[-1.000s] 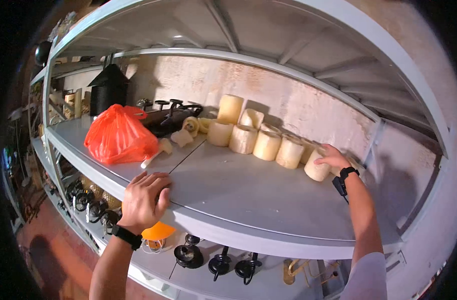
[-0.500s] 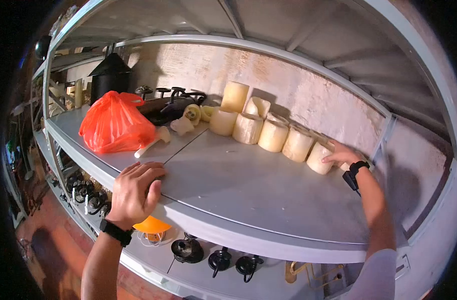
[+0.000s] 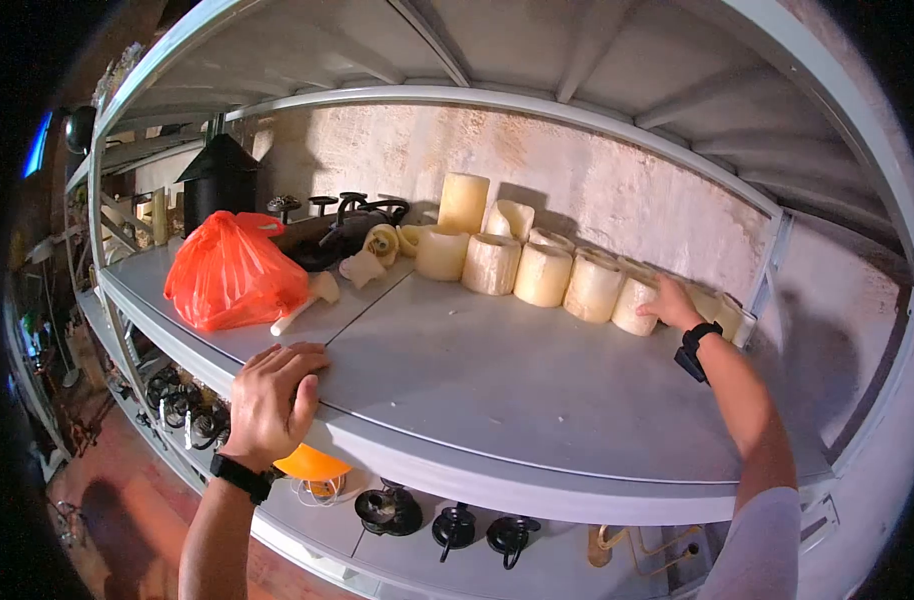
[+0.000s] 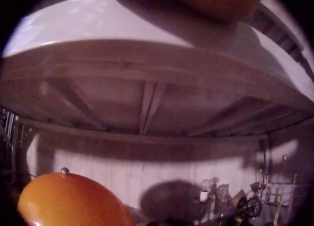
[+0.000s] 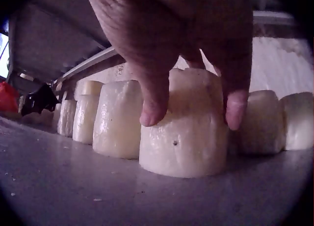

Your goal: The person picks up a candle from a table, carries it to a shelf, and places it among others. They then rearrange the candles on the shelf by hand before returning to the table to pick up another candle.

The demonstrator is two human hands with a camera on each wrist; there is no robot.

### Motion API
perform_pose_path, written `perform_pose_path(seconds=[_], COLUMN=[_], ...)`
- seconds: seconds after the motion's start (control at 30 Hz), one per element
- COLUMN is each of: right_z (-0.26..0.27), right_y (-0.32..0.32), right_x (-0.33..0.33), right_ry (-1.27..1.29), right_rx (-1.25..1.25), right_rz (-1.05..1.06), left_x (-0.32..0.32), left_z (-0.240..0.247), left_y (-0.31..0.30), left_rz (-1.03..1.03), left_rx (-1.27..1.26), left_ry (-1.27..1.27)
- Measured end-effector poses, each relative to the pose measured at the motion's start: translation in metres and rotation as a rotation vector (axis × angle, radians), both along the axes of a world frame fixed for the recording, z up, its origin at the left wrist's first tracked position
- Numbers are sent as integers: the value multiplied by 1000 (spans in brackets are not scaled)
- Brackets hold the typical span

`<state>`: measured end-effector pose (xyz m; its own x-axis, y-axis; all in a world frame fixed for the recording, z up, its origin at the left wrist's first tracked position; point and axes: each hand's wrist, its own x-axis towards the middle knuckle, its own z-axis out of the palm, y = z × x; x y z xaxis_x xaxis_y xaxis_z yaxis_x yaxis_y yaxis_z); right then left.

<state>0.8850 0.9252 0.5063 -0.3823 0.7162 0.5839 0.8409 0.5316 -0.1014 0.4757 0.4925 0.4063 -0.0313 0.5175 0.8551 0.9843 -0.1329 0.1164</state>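
Observation:
My right hand (image 3: 674,303) grips a cream, hollow pillar candle (image 3: 632,310) at the right part of the row on the grey shelf. In the right wrist view, thumb and fingers straddle the upper part of this candle (image 5: 184,142), its base at the shelf top. A neighbouring candle (image 5: 117,120) stands close on its left, and more stand behind on the right. My left hand (image 3: 274,395) rests on the shelf's front edge with fingers extended and holds nothing. Part of that hand (image 4: 216,2) shows at the top of the left wrist view.
A red plastic bag (image 3: 237,275) sits on the left part of the shelf (image 3: 457,390), near a black lantern-like housing (image 3: 220,185). One taller candle (image 3: 464,203) stands behind the row. On the lower shelf are an orange dome shade (image 4: 73,201) and several black fittings (image 3: 454,527).
My right hand has moved the gripped candle back from in front of the row to beside its left neighbour. The left hand has stayed on the shelf edge; the head view shifted slightly.

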Motion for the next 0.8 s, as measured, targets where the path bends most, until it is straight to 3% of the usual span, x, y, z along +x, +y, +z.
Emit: perform_pose_path(seconds=[0.07,0.13,0.3,0.53,0.67,0.8], right_z=[0,3,5,18,28,18], right_y=[-6,-12,-16,-75,-144,-194], right_x=[-1,-5,6,28,42,72], right_ry=[-27,-4,-107,-212,-232,-205], right_rx=[75,-57,-49,-96,-127,11], right_rz=[-39,-56,-48,-30,-21,-5], left_x=[0,-2,-1,1,4,3], left_z=[0,-1,0,0,3,0], left_y=[0,-1,-3,-2,-5,-4], left_rz=[15,10,20,-8,-11,-27], left_rx=[-8,-19,-13,7,11,-4], left_ry=[8,3,0,3,9,-19])
